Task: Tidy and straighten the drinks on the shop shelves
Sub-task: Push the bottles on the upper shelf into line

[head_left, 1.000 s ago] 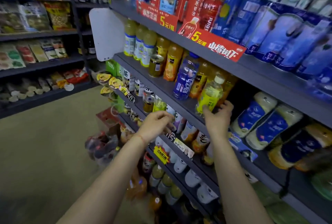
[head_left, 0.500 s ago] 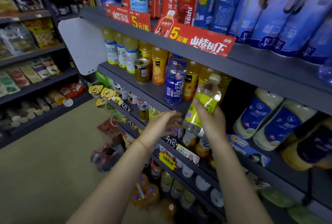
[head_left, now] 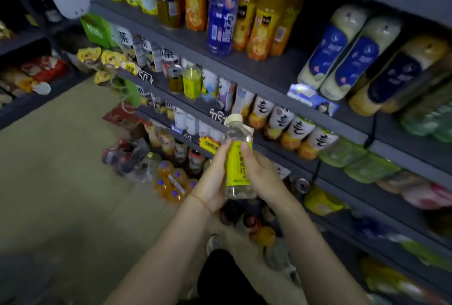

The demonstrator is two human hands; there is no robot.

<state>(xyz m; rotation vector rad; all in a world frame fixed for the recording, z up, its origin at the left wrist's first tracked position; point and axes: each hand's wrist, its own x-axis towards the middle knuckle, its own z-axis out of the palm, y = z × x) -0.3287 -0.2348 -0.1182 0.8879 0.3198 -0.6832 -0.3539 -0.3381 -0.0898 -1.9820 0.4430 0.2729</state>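
Both hands grip one yellow-labelled bottle (head_left: 237,158) upright near the shelves (head_left: 269,77) — left hand (head_left: 213,180) cupping its side, right hand (head_left: 260,175) wrapped opposite.

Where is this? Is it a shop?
Most likely a small grocery shop. Dark grey metal shelves carry rows of orange juice bottles, with small price tags clipped to the edges. Both hands hold a clear bottle with a yellow label in front of the shelves.
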